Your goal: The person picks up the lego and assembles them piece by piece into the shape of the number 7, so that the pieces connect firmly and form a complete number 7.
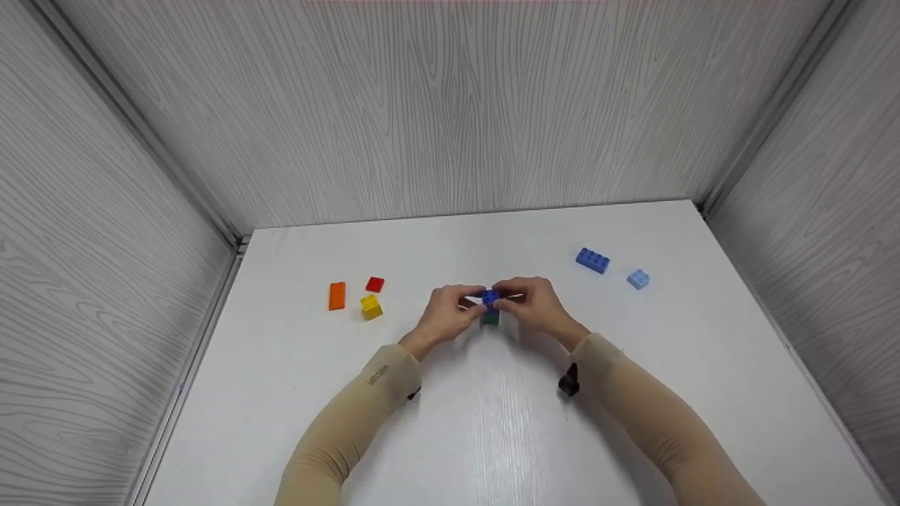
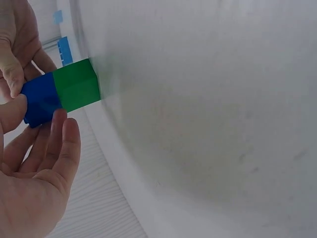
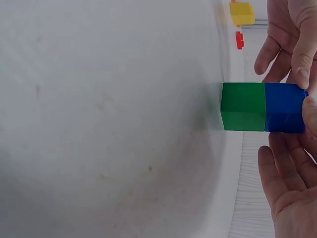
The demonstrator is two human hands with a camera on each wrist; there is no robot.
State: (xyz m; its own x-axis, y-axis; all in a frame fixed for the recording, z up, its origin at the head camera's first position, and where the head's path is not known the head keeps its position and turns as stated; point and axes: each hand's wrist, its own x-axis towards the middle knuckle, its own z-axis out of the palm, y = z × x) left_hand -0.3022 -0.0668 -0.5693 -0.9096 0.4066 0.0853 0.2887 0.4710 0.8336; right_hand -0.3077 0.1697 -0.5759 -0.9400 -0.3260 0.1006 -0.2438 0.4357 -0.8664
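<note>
In the head view, a small blue brick [image 1: 490,296] sits on a green brick [image 1: 491,318], the two making an upright stack at mid-table. My left hand [image 1: 446,311] pinches the blue brick from the left with thumb and fingertips. From the other side my right hand [image 1: 540,308] pinches the same brick. Both wrist views show the green brick [image 2: 78,85] flush against the blue brick [image 3: 286,107], with no gap visible. The green brick's lower end appears to rest on the tabletop. Fingers hide parts of the blue brick's sides.
Left of the hands lie an orange brick [image 1: 337,296], a flat red brick [image 1: 375,284] and a yellow brick [image 1: 371,307]. To the right are a longer blue brick [image 1: 593,260] and a light blue brick [image 1: 638,279]. Grey wood-grain panels [image 1: 450,112] border the white table [image 1: 506,436].
</note>
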